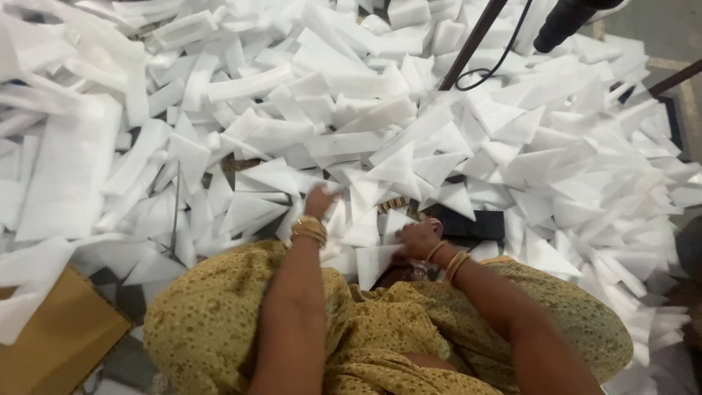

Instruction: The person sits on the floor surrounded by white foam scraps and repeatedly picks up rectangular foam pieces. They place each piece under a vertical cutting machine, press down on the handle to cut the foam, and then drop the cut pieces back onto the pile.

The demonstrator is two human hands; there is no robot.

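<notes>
Head view is showing your left hand [319, 201] closing around a white foam triangle [363, 223] while your right hand [418, 239] is pinching another foam piece [374, 263] above your lap, with the huge foam pile [351, 110] ahead still lying unsorted

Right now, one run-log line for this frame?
left hand: reaching into white foam triangular offcuts | right hand: touching white foam piece | black flat object beside right hand
</notes>
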